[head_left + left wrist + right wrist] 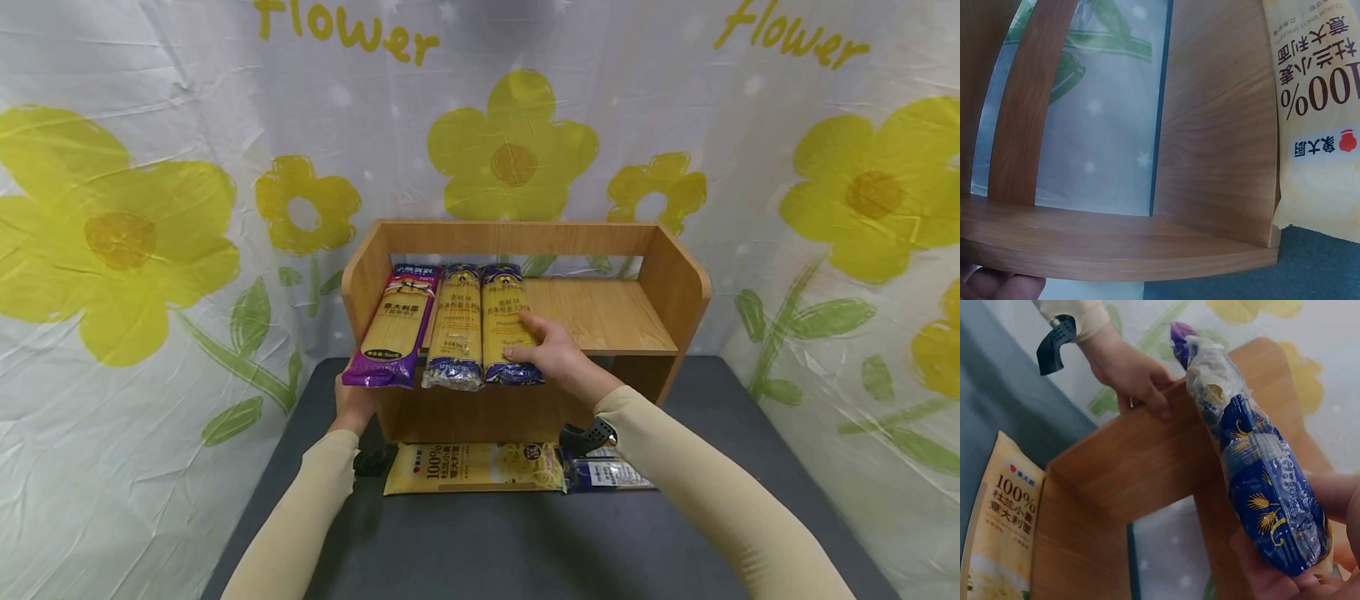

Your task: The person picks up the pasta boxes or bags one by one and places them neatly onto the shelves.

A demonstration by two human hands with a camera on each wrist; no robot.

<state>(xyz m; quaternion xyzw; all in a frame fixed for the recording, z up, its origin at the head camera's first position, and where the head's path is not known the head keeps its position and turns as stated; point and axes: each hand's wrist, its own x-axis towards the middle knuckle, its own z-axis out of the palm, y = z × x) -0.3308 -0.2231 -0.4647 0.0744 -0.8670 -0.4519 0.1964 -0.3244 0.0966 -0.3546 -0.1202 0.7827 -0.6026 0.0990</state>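
Note:
My left hand (352,406) grips the edge of the left side panel of a small wooden shelf (517,237). In the right wrist view, the thumb of that hand (1127,376) lies over the panel's edge. On the upper board, a purple pasta pack (397,321) and two blue-and-yellow spaghetti packs lie side by side, their near ends jutting past the front edge. My right hand (558,354) holds the right-hand spaghetti pack (504,312) near its front end, thumb on top. The middle spaghetti pack (456,321) lies right beside it.
A yellow pasta pack (480,468) stretches along the foot of the shelf on the dark table (480,550). To its right are blue packs (611,473), partly covered by my right sleeve. Bare board (600,312) shows on the upper shelf's right. A flower-printed curtain (405,125) hangs behind.

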